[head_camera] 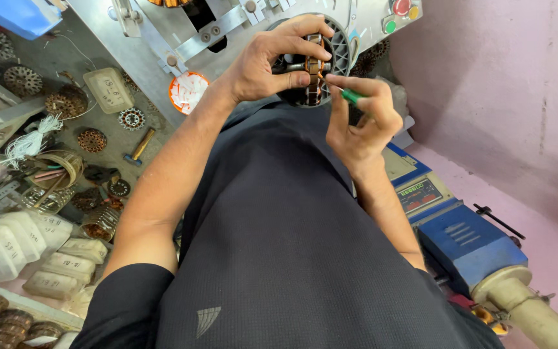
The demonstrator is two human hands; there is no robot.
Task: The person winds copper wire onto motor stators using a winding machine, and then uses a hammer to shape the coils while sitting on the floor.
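Note:
My left hand [272,61] grips a round motor stator [318,64] with copper windings and a grey slotted frame, held up against a grey metal machine [163,32]. My right hand [360,119] pinches a thin green tool [351,96], its tip touching the stator's lower right edge. My dark shirt [279,245] fills the lower middle of the view.
Left of me the floor holds several wound stators [92,140], a hammer [139,147], white plastic containers [8,239], white string [30,142] and an orange bowl of white slips [187,91]. A blue machine with a display [460,232] stands at right by a pink wall [505,84].

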